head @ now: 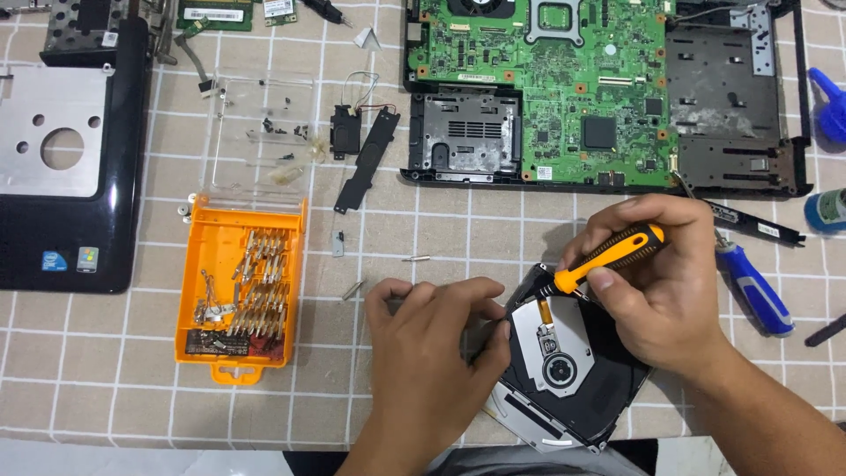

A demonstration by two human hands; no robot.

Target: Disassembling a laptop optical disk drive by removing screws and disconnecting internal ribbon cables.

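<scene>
**Optical drive braced and worked with a screwdriver**

An optical disc drive [564,361], its tray mechanism and spindle hub exposed, is positioned at the near edge of the desk [441,229], directly in front of the person. It is laid flat but turned at an angle, so that its upper corner is presented to the tool. The left hand [436,348] is pressed onto the left side of the drive, fingers curled over its edge, so that the unit is braced against turning. An orange-and-black screwdriver [608,256] is grasped in the right hand [661,282], fingers closed round the handle, and is slanted down with its tip at the drive's upper left corner.

An orange bit case [240,291] is kept open within left reach. A blue-handled screwdriver [753,291] is laid just right of the working hand. The stripped laptop base with its green motherboard [564,79] is set aside at the far edge, and the palm-rest cover [66,167] at far left.
</scene>
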